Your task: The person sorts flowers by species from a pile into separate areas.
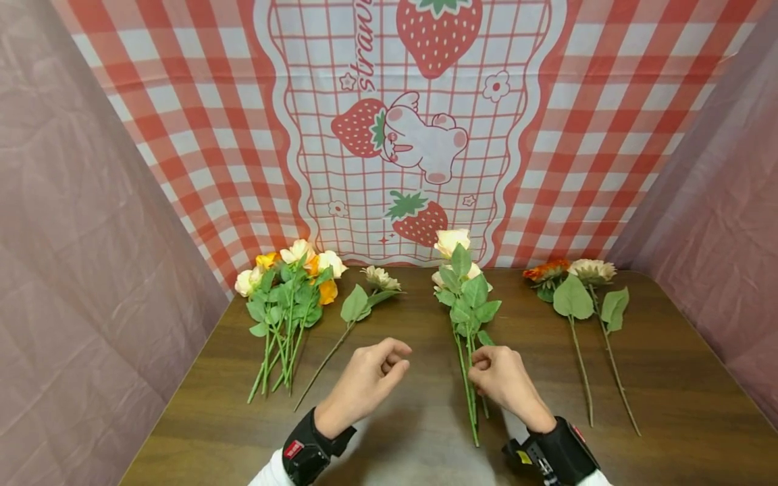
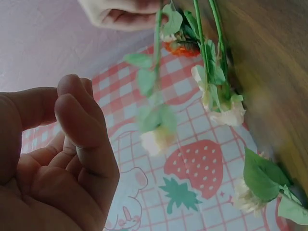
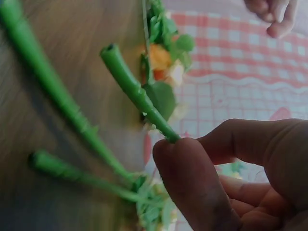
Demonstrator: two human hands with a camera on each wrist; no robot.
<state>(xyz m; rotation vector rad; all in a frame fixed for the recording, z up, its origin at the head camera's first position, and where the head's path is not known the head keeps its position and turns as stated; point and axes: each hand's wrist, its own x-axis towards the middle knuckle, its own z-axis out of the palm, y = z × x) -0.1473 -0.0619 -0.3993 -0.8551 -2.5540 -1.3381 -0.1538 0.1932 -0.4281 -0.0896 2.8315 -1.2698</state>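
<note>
My right hand (image 1: 501, 378) pinches the green stem (image 3: 127, 82) of a cream rose (image 2: 156, 139) between thumb and finger. This rose is raised off the table, its bloom pointing toward the backdrop. Below it, other pale roses (image 2: 226, 113) lie with their stems on the wood, partly hidden by its leaves in the head view. My left hand (image 1: 371, 378) hovers over the table with loosely curled fingers and holds nothing. Closest to it lies a single cream daisy-like flower (image 1: 381, 278) with a long thin stem.
On the left of the brown table (image 1: 200, 418) lies a bunch of cream and orange roses (image 1: 288, 290). An orange flower (image 1: 547, 270) and a cream flower (image 1: 592, 270) lie at the right. A strawberry-print checkered cloth (image 1: 395, 169) hangs behind.
</note>
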